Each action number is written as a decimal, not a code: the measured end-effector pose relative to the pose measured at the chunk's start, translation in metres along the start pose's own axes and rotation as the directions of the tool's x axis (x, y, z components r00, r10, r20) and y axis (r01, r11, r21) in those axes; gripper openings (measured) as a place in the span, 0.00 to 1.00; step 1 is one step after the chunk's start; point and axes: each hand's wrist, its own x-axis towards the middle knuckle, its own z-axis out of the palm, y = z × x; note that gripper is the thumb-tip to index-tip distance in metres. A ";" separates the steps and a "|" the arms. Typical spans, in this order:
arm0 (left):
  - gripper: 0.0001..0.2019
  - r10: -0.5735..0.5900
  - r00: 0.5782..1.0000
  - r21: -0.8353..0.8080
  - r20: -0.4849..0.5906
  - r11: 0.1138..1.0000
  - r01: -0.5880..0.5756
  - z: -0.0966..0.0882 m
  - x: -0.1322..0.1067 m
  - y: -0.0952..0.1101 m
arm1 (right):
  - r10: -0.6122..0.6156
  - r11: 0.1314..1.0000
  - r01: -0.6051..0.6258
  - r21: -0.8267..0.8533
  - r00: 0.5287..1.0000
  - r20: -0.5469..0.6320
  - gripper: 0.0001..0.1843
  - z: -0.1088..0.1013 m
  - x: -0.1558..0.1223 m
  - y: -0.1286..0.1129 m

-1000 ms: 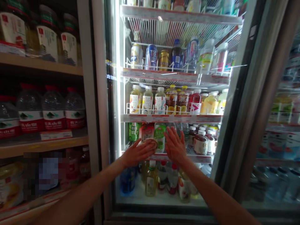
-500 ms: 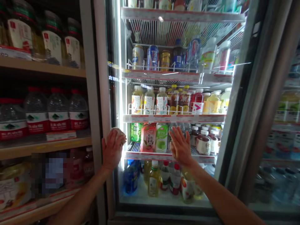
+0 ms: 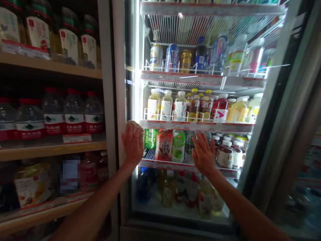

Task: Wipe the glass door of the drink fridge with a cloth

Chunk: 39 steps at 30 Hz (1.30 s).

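In the head view, first the left hand (image 3: 132, 144): up against the glass door (image 3: 175, 30) of a drinks cooler, close beside the white door frame (image 3: 118, 83), fingers lying nearly together. Just at the top of those fingers, a pale wad (image 3: 134, 125), perhaps a cloth, but too blurred for being sure. Pinch or only pressing on it: impossible to tell from this view.

Then the right hand (image 3: 203, 154): well apart from the left one, palm toward the glass, fingers spread, nothing visible in them. Behind the glass and near these fingers, a green-labelled bottle (image 3: 178, 146) and jars with white caps (image 3: 225, 154), on a wire shelf with a price strip (image 3: 195, 126).

Further left, outside the cooler, a wooden shelf (image 3: 50, 150) with red-capped water bottles (image 3: 74, 113), and above them, tall jars with white labels (image 3: 70, 40). Lower on the left, a pixelated patch (image 3: 69, 174) hiding one item.
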 end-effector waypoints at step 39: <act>0.47 0.110 0.945 -0.009 0.309 0.994 -0.112 0.017 0.015 0.043 | 0.379 0.895 -0.434 -0.098 0.859 -0.344 0.33 -0.036 0.031 0.141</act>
